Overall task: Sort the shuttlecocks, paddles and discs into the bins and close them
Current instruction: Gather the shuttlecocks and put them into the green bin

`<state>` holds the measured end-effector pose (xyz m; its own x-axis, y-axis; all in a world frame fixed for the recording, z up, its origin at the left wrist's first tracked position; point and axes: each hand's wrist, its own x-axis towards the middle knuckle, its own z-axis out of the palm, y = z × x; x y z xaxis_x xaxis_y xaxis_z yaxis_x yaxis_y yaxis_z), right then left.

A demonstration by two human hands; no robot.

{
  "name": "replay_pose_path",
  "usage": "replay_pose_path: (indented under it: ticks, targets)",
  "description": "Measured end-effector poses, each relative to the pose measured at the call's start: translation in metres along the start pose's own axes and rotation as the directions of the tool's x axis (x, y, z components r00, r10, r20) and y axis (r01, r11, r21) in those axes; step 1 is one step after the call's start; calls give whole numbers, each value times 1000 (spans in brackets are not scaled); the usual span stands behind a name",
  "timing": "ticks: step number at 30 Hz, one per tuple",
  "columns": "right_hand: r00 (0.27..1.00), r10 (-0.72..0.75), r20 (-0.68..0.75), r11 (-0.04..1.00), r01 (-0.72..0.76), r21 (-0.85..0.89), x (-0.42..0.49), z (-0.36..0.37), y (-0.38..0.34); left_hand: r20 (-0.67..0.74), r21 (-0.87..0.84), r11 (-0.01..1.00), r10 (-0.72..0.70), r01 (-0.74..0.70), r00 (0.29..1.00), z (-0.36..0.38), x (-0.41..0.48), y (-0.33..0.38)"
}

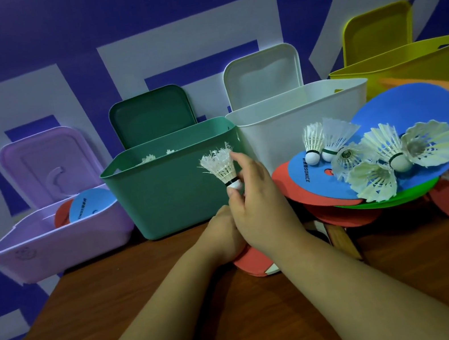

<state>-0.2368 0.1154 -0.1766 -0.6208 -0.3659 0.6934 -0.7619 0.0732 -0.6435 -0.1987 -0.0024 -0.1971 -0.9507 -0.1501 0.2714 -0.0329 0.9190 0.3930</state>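
Table (153, 317) — bare brown wood nearest. Right hand (257, 209) pinches a shuttlecock (221, 168) by its cork, feathers up, in front of the green bin (173, 191). Left hand (223, 236) rests on a red paddle (256, 263); its grip cannot be told. Advice: lift over the near rim, release inside beside those already there — lid stands open, room above is free

Right hand (257, 209) pinches a white shuttlecock (221, 167) by its cork, feathers up, in front of the open green bin (173, 193). Left hand (222, 234) rests on a red paddle (252, 260) on the brown surface (182, 312). More shuttlecocks (379, 154) lie on a blue disc (416, 109), right.
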Motion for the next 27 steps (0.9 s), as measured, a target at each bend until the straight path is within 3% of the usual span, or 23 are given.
replay_pose_path:
  ticks: [5, 10, 14, 16, 20, 23, 27]
  targets:
    - [1000, 17, -25, 1000, -17, 12, 1, -1, 1, 121, 105, 991, -92, 80, 988, 0, 3, -3]
    - [998, 42, -53, 998, -40, 44, 4, -2, 5, 110, 61, 994, -101, 95, 989, 4, 5, -13]
    - [997, 36, -71, 999, -33, 40, 4, -1, 7, -34, -220, 975, -29, 21, 999, 1, 0, -13]
    - [997, 36, -72, 999, -34, 34, 4, -1, 8, -154, -269, 963, -37, -7, 987, -1, 0, -14]
    - [997, 35, -64, 999, -32, 42, 3, -1, 9, -391, -317, 946, -188, 60, 901, -5, 1, -26]
    - [998, 30, -64, 999, -27, 42, 4, 0, 10, -369, -465, 876, -324, 129, 871, -9, -2, -32]
    - [997, 22, -68, 999, -19, 43, 4, 0, 11, -382, -491, 860, -355, 138, 853, -10, -3, -37]
